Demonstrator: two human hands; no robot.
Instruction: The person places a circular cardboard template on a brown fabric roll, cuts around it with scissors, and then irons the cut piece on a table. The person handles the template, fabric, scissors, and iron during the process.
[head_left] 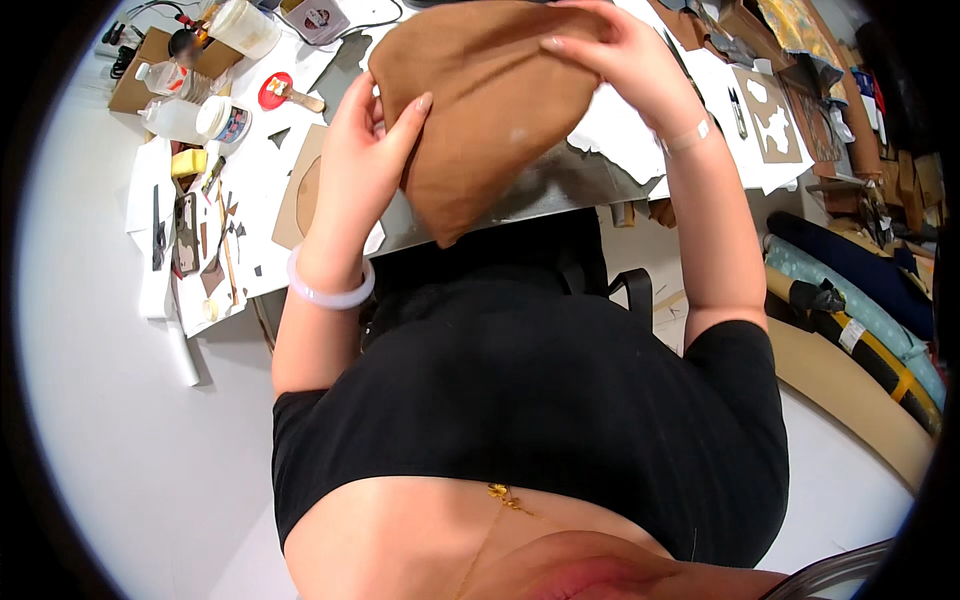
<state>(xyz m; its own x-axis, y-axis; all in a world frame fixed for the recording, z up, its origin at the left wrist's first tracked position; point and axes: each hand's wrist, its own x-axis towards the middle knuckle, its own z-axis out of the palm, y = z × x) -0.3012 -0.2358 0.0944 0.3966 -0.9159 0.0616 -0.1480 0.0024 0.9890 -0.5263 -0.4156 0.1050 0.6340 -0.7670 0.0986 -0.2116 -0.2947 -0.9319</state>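
A brown piece of what looks like leather (490,115) is held up over the near edge of the worktable (625,172), creased and drooping to a point at its lower corner. My left hand (365,150) grips its left edge, the thumb on the face towards me and the other fingers mostly behind. At the upper right my right hand (635,65) pinches the opposite edge, its thumb lying on the surface and part of the fingers cut off by the top of the picture. Beside my left forearm lies a tan card template (298,190) with a curved outline.
On the left of the table are a white tub (222,120), a clear bottle (172,120), a red dish (275,90) with a brush, a phone (187,232) and dark scraps. Scissors (737,112) lie at right. Material rolls (850,280) lean beyond; a black chair (636,292) stands below.
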